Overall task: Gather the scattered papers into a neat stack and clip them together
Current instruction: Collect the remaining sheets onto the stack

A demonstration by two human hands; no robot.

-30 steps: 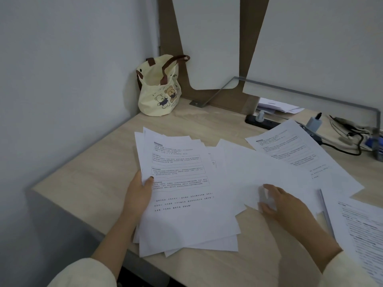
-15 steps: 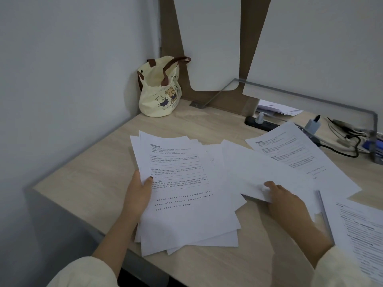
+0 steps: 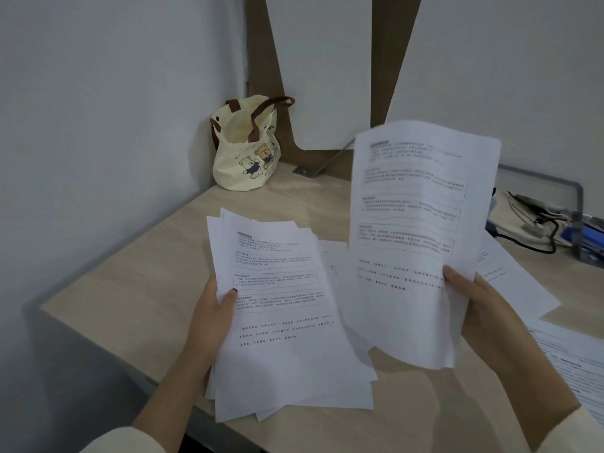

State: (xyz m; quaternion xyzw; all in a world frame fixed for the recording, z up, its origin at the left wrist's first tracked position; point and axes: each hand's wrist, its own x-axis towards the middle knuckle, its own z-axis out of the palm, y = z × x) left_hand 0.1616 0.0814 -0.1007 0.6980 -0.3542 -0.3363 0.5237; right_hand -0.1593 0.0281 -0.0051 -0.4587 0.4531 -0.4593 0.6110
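A loose, fanned pile of printed papers [image 3: 287, 322] lies on the wooden desk [image 3: 137, 276]. My left hand [image 3: 214, 312] grips its left edge, thumb on the top sheet. My right hand [image 3: 480, 308] holds a printed sheet [image 3: 415, 230] raised nearly upright above the desk, thumb pinching its right edge. More printed papers lie flat to the right: one [image 3: 519, 282] behind my right hand and another [image 3: 575, 361] at the right edge. No clip is visible.
A cream tote bag [image 3: 248, 152] with bear prints stands in the back corner against the wall. Cables and a power strip [image 3: 542, 230] sit behind a metal rail at the back right. The desk's front-left edge [image 3: 108, 348] is near my left forearm.
My right hand has lifted a sheet from the desk, raised it and turned it printed side up. The left hand still holds the pile's left edge.
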